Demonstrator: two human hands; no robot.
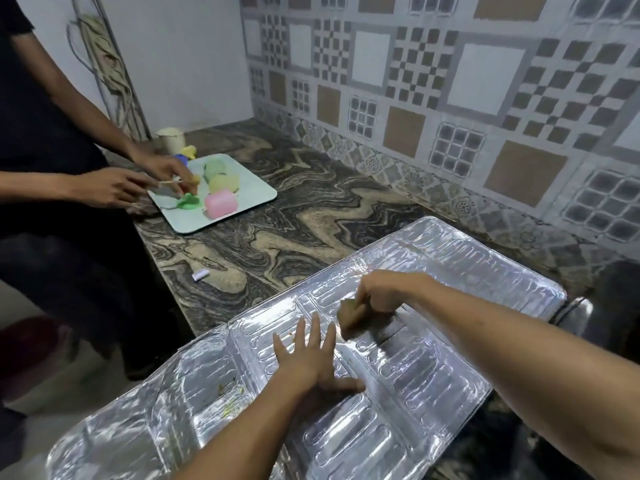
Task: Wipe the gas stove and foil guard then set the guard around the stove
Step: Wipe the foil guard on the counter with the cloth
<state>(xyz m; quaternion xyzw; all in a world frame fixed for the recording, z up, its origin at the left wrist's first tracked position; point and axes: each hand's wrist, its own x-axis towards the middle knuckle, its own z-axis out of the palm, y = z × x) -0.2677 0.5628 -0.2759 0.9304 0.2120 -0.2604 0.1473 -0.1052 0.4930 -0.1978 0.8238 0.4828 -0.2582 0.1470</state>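
Only the head view here. The foil guard (398, 358) is lying opened out flat across the near end of the marble-pattern table (277, 216), shiny embossed side up, with its lower left end hanging out past the table edge. The left hand (311, 362) is flat on the foil roughly in the middle panel, fingers spread and straight, palm pressing down, so that grip is just splayed wide and not pinching anything. The right hand (381, 292) is just beyond it, further from the camera, fingers curled tight round a brownish cloth (351, 315) that's touching the foil right by the left hand's fingertips. It's a bit blurry, so I can't make out the fingers exactly. There are a few small food specks on the foil, near the left fingers and on the left panel.

At the far left another person has both hands over a pale tray (242, 202) with coloured plastic bits on it, including a pink container (221, 203). Behind is a patterned tile wall (450, 81).
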